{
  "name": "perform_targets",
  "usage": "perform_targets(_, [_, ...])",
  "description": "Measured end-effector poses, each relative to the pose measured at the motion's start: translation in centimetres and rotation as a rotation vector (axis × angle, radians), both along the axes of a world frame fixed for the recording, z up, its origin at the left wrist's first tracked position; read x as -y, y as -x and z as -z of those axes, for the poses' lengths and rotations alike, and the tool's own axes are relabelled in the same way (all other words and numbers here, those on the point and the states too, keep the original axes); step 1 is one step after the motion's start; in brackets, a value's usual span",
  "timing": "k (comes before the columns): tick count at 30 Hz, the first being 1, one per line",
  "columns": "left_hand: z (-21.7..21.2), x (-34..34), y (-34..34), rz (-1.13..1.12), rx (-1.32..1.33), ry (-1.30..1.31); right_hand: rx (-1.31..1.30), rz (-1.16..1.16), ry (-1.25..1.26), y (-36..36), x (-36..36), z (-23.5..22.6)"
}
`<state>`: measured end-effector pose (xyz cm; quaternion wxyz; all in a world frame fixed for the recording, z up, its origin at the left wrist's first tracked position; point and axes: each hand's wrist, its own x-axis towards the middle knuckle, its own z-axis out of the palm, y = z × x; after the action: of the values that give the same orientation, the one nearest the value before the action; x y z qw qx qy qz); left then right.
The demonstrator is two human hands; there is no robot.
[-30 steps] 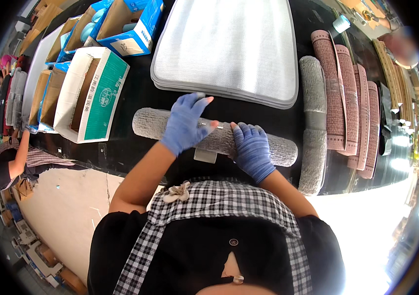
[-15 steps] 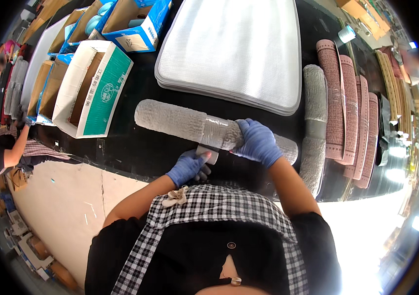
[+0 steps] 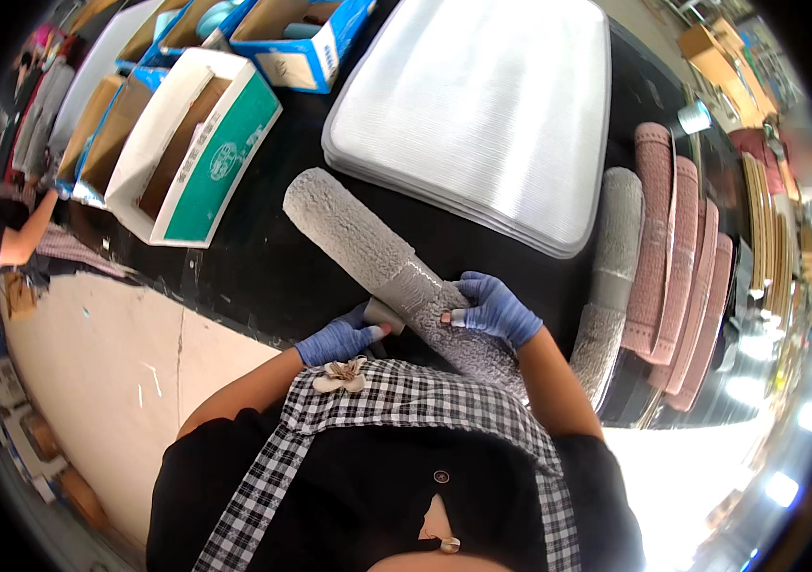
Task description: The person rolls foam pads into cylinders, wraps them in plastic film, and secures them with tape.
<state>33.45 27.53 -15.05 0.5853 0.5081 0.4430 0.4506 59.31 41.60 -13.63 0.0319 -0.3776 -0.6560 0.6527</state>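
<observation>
A rolled grey fluffy mat [image 3: 349,229] lies slanted in front of me, its near end against my apron. Around its middle runs a clear shiny band [image 3: 410,286]. My right hand [image 3: 497,313], in a blue glove with bare fingertips, is closed on the mat just below the band, thumb on top. In my left hand [image 3: 341,337], gloved likewise, is a small grey roll [image 3: 384,316], pressed to the mat's left side by the band. Whether it is tape or wrapping film I cannot tell. The left fingers are partly hidden beneath it.
White rectangular mats [image 3: 473,114] are stacked at the far middle. Another grey rolled mat [image 3: 611,276] and several pink rolled mats [image 3: 652,238] lie on the right. Left stand a white-and-green box [image 3: 225,162] and blue boxes [image 3: 325,52]. A co-worker's arm [image 3: 30,229] reaches in at far left.
The mat has turned to a steeper slant, its right end coming toward me. My right hand has moved down along with it. The left hand keeps the small roll beside the mat.
</observation>
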Motion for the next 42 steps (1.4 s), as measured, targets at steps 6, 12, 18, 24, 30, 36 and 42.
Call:
perform_targets(6, [-2.3, -2.9, 0.8, 0.093, 0.228, 0.874, 0.126, -0.047, -0.746, -0.4, -5.8, -2.4])
perform_targets(12, [-3.2, -4.0, 0.5, 0.189, -0.038, 0.924, 0.584, -0.152, -0.597, 8.5, -1.7, -4.2])
perform_targets(18, [3.0, 1.0, 1.4, 0.276, 0.016, 0.383, 0.450, -0.324, -0.697, 6.1, -0.5, -1.9])
perform_targets(24, [-3.8, -4.7, -0.4, 0.238, -0.040, 0.824, 0.203, 0.056, -0.272, 4.9, -5.0, -2.3])
perform_targets(30, [3.6, -0.6, 0.7, 0.294, 0.069, 0.634, 0.198, -0.088, -0.297, 5.1, 0.2, -1.4])
perform_targets(36, [-1.6, -2.9, 0.4, 0.279, 0.123, 0.914, 0.218, 0.277, -0.356, 2.5, -4.9, -2.5])
perform_targets(42, [0.7, -3.0, 0.1, 0.310, 0.104, 0.697, 0.548, -0.092, -0.538, 5.0, -0.6, -3.2])
